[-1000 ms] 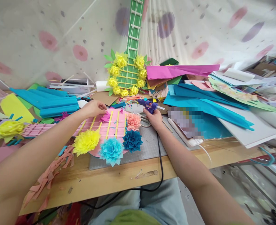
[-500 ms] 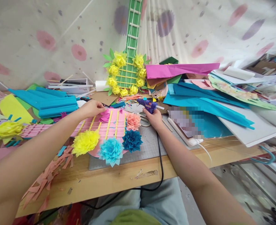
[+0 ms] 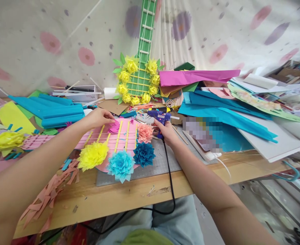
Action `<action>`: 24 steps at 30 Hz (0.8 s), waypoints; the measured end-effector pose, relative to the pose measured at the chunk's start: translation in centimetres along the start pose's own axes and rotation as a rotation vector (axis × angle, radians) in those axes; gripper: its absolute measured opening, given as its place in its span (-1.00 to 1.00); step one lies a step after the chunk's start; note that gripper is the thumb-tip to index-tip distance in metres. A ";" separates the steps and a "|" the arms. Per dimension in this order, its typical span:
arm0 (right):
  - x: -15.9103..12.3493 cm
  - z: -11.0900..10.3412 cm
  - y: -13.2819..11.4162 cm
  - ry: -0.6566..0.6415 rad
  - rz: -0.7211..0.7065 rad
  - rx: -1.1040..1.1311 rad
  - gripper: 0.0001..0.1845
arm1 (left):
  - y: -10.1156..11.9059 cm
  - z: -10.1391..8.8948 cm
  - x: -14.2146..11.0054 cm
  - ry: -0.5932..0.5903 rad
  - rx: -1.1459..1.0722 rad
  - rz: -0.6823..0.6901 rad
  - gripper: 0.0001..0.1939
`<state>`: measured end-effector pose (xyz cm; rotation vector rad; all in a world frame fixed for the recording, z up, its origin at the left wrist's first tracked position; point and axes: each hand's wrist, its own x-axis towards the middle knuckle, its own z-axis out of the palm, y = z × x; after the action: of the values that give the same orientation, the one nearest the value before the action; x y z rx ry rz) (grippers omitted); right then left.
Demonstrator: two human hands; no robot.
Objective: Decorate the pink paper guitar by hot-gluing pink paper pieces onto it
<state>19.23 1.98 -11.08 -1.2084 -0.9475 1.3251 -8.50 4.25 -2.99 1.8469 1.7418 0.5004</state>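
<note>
In my right hand [image 3: 165,130] is a blue glue gun [image 3: 159,116], a white glue stick poking out of its back and its nozzle pointing left. My left hand [image 3: 102,117] pinches the edge of a magenta paper piece [image 3: 115,127] over the upper part of a pink paper guitar [image 3: 111,144]. Yellow strips and white strings cross the guitar. Around its edge sit a yellow paper flower [image 3: 93,155], a light blue one [image 3: 120,166], a dark blue one [image 3: 144,153] and a coral one [image 3: 145,132].
A green paper guitar [image 3: 144,73] ringed with yellow flowers stands at the back. Blue paper [image 3: 229,117] is piled on the right, beside a white power strip [image 3: 209,155]. The gun's black cord [image 3: 170,183] hangs over the table edge [image 3: 99,204]. Coral paper scraps [image 3: 48,197] lie left.
My right hand has turned the glue gun more upright, its handle now pointing down, and shifted it slightly left. My left hand stays at the magenta paper piece with little movement.
</note>
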 end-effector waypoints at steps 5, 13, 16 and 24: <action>0.1 0.0 0.2 0.022 -0.081 -0.069 -0.49 | 0.7 -0.1 -0.6 0.013 -0.025 -0.049 -0.80; 0.5 -0.1 0.4 0.058 -0.094 -0.068 -0.54 | -0.7 0.1 -0.2 0.087 -0.071 -0.071 -0.82; 0.6 0.1 0.6 0.062 -0.134 -0.089 -0.53 | -0.7 0.3 -0.4 0.106 -0.064 -0.085 -0.86; 0.8 0.2 1.3 0.055 -0.200 -0.227 -0.53 | 0.7 -0.3 -2.0 0.175 -0.278 -0.169 -0.83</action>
<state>18.83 2.65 -12.39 -1.2768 -1.1709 1.0425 -8.32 2.33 -2.11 1.4865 1.8165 0.8110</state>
